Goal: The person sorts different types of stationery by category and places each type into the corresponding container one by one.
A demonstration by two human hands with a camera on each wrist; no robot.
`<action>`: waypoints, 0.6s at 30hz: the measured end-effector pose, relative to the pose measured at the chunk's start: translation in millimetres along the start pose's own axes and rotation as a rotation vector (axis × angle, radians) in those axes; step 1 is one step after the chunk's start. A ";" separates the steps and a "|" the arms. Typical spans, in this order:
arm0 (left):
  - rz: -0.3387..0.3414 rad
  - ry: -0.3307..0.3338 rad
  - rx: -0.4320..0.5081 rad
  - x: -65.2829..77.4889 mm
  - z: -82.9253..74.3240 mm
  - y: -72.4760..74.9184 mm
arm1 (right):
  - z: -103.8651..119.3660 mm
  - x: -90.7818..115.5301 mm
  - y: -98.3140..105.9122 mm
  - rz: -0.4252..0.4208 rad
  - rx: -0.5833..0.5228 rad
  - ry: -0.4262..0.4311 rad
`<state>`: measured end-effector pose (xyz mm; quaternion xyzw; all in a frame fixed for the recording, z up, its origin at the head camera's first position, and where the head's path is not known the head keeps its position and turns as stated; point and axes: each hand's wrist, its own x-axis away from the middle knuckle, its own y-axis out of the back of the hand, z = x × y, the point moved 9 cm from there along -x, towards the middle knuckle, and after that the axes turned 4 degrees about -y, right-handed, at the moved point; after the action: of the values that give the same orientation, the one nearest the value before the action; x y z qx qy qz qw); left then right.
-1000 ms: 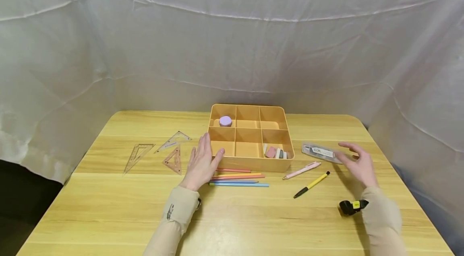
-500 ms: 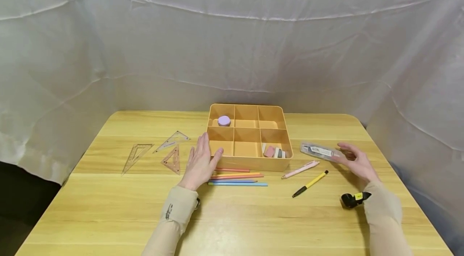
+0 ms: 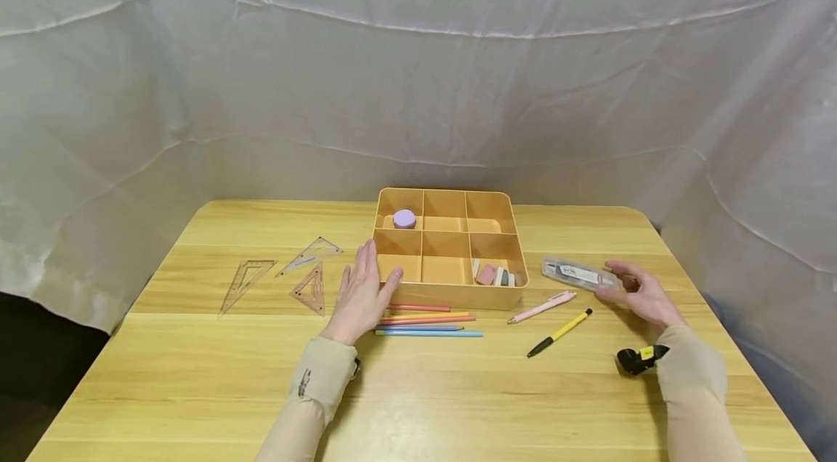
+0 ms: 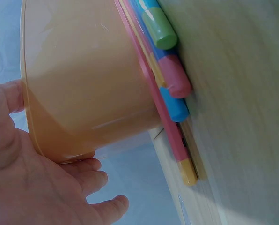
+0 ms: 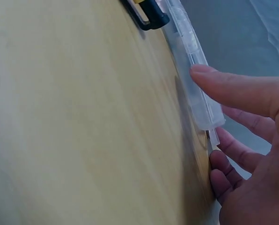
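Observation:
An orange six-compartment organizer (image 3: 451, 295) stands at the back middle of the table. My left hand (image 3: 360, 295) rests against its left front corner with fingers extended; in the left wrist view the thumb is at the rim of the orange wall (image 4: 88, 70). On the right, my right hand (image 3: 637, 293) pinches the right end of a clear plastic case (image 3: 575, 274) with a white label. The right wrist view has the thumb on the near side of the case (image 5: 188, 61) and other fingers behind it. The case still appears to lie on the table.
A purple round object (image 3: 404, 219) sits in the back-left compartment, several erasers (image 3: 486, 274) in the front-right one. Colored pencils (image 3: 428, 333) lie before the organizer. A pink pen (image 3: 541, 307) and yellow pen (image 3: 559, 333) lie right, transparent set squares (image 3: 248, 282) left.
My right hand has moved in from just over the right end of the case, and its thumb and fingers have closed on that end. My left hand stays at the organizer.

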<state>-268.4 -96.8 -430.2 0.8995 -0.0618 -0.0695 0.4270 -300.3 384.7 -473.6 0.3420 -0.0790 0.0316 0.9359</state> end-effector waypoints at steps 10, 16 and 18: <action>-0.001 0.002 0.002 -0.6 0.6 -0.4 | 7.2 -3.0 -3.3 -0.016 0.074 0.049; -0.002 0.002 0.000 -1.0 1.2 -0.6 | 10.2 -3.8 -3.8 -0.026 0.109 0.078; -0.002 0.001 -0.002 -0.9 1.0 -0.4 | 10.4 -3.9 -4.2 -0.024 0.119 0.077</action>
<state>-269.4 -97.2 -431.1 0.8991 -0.0605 -0.0697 0.4280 -305.0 374.8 -469.0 0.3964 -0.0367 0.0381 0.9166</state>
